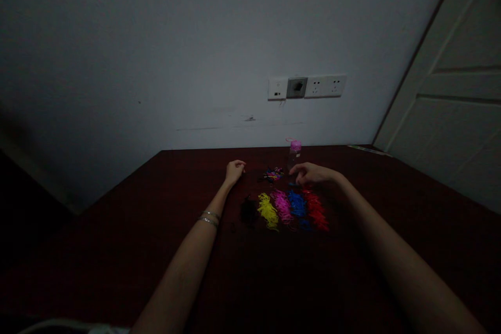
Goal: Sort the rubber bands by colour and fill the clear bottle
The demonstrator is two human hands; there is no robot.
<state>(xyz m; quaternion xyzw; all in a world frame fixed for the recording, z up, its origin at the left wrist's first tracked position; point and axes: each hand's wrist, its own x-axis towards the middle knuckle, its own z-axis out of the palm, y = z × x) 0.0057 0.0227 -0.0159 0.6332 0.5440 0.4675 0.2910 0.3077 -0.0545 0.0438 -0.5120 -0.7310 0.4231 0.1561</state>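
My right hand [310,173] hovers above the far end of the blue strands [297,203], its fingers bent together. A short bit of blue strand shows at its fingertips; how it is gripped is too dark to make out fully. Left of it lies a small mixed heap of coloured strands [273,174]. My left hand [235,169] rests curled on the table, left of that heap, with nothing seen in it. In a row nearer me are black strands [248,211], yellow strands [268,211], pink strands [282,206], the blue ones and red strands [316,211].
A clear bottle with a pink lid [296,145] stands just behind my right hand. The dark red table [129,209] meets a pale wall carrying a row of sockets [306,87]. A white panelled door [454,94] is on the right. A flat strip [368,150] lies at the back right edge.
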